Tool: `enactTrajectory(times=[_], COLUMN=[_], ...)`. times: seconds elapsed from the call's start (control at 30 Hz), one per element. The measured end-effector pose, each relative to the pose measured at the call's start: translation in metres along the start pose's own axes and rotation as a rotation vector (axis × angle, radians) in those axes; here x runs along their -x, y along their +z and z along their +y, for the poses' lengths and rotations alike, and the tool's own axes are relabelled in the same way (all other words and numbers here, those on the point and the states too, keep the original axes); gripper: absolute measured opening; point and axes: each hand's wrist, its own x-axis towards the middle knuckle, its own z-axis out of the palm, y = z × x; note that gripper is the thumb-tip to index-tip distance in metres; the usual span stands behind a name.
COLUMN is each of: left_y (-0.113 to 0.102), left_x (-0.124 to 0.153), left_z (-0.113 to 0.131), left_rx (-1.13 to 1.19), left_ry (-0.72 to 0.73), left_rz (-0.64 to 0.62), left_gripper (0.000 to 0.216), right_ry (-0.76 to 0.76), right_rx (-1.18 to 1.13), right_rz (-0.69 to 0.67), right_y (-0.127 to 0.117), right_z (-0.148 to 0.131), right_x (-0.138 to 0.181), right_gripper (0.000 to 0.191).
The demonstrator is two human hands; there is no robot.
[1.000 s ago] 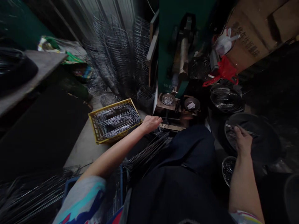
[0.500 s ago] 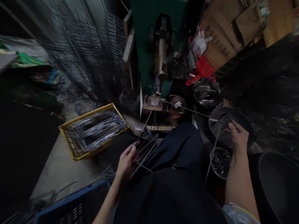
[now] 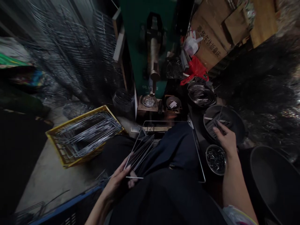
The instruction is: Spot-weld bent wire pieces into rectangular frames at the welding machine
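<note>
My left hand (image 3: 118,185) is by my left knee, fingers closed on one end of a thin bent wire frame (image 3: 164,121). The frame runs up from that hand, across above my dark-trousered lap, and down the right side to a hooked end near my right thigh. A bundle of more wire frames (image 3: 140,150) lies under it by my left knee. My right hand (image 3: 225,139) reaches into a dark round bowl (image 3: 236,125) of short metal rods, fingertips pinched on one short rod (image 3: 211,119).
A yellow crate (image 3: 53,137) of wire frames sits on the floor at left, tall stacks of wire racks (image 3: 77,59) behind it. Ahead stands a green machine (image 3: 152,47) with two small dishes (image 3: 149,101). A bowl of small metal pieces (image 3: 215,159), another bowl of wire (image 3: 201,95) and a big dark tub (image 3: 269,178) stand right.
My left hand drew back from the machine to my left knee, now holding a bent wire frame over my lap. The right hand stayed at the bowl. The view swung right.
</note>
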Motion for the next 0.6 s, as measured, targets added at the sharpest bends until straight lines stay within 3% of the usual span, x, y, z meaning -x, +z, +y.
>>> enactTrajectory(times=[0.13,0.2,0.4,0.5,0.6], left_y=[-0.003,0.000,0.010,0.010,0.008], left_x=[0.011,0.010,-0.005,-0.007,-0.006], left_z=[-0.002,-0.001,0.004,0.007,0.011], left_rx=[0.013,0.021,-0.006,-0.019,-0.029], left_ry=[0.040,0.083,0.177,0.197,0.208], left_rz=[0.105,0.112,0.118,0.124,0.126], left_gripper=[0.095,0.096,0.096,0.094,0.095], right_ry=[-0.116,-0.219,-0.596,-0.660,-0.687], right_rx=[0.016,-0.016,-0.032,-0.016,-0.008], right_rz=[-0.057,-0.157,-0.629,-0.735,-0.768], right_y=[-0.012,-0.009,0.045,0.070,0.079], right_z=[-0.029,-0.050,-0.094,-0.096,-0.093], right_x=[0.008,0.015,0.061,0.078,0.084], right_gripper=[0.056,0.054,0.052,0.054,0.056])
